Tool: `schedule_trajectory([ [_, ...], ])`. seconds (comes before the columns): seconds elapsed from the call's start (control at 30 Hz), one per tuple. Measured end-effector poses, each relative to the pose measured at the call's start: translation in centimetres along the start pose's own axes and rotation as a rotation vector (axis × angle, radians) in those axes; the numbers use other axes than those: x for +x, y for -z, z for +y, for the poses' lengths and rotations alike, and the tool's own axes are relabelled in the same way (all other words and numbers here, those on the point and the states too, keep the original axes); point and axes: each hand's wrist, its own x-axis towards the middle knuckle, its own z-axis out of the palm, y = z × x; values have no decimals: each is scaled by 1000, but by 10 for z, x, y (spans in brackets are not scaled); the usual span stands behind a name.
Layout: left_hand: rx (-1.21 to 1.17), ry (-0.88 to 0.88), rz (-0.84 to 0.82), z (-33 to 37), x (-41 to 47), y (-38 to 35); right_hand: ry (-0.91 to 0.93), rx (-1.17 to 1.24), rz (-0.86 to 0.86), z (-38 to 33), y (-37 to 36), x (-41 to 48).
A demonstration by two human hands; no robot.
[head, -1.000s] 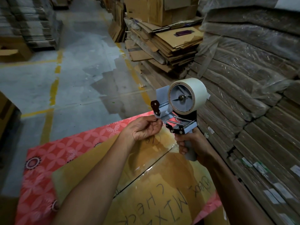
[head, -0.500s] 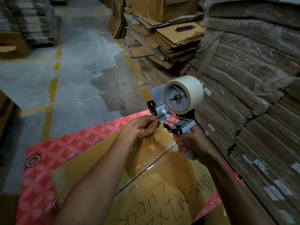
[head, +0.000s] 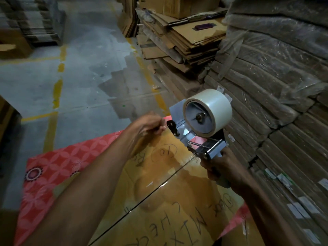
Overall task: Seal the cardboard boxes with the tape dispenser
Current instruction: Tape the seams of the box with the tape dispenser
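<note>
My right hand (head: 225,167) grips the handle of a tape dispenser (head: 198,132), held upright above the box with a large clear tape roll (head: 211,110) on top. My left hand (head: 149,125) is closed just left of the dispenser's front roller, fingers pinched together; whether it holds the clear tape end I cannot tell. Below both hands lies a closed cardboard box (head: 159,201) with handwritten marker text. Shiny clear tape covers its centre seam. The box rests on a red patterned sheet (head: 53,174).
Plastic-wrapped bundles of flat cardboard (head: 275,86) rise in a wall close on the right. Loose flattened cartons (head: 186,41) are piled behind, with a dark purple object (head: 204,26) on top. Grey concrete floor with yellow lines (head: 56,89) stretches left. More stacks stand at far left.
The dispenser has risen slightly and shifted right with my right hand. My left hand has pulled a little away from the dispenser's front, to the left.
</note>
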Motion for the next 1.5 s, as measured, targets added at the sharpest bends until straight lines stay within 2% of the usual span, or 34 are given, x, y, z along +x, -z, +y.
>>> schedule_trajectory([
  [0.13, 135, -76, 64, 15, 10, 12, -42, 43, 30, -3, -4, 5],
  [0.27, 344, -124, 231, 16, 31, 25, -47, 13, 92, -6, -14, 14],
  [0.47, 96, -116, 131, 11, 47, 25, -90, 29, 143, 2, -11, 26],
  [0.6, 198, -133, 143, -2, 59, 22, -98, 56, 136, -4, -11, 30],
  [0.83, 97, 5, 201, -20, 71, 14, -201, 12, 169, -9, -9, 41],
  [1.07, 434, 92, 192, -6, 65, 7, -252, -45, 138, -10, -10, 43],
  [1.17, 619, -72, 324, -15, 66, 3, -261, -62, 140, -10, -10, 44],
  [1.23, 605, -219, 489, -23, 62, -4, -265, -83, 137, -11, -11, 44],
  [1.3, 623, -343, 562, -30, 56, -11, -280, -79, 139, -12, -11, 44],
  [1.37, 650, -427, 556, -37, 47, -16, -320, -41, 126, -12, -10, 45],
  [1.43, 663, -449, 495, -42, 37, -17, -368, -29, 92, -13, -10, 47],
  [1.5, 772, -447, 425, -50, 34, -17, -383, -48, 73, -12, -7, 48],
])
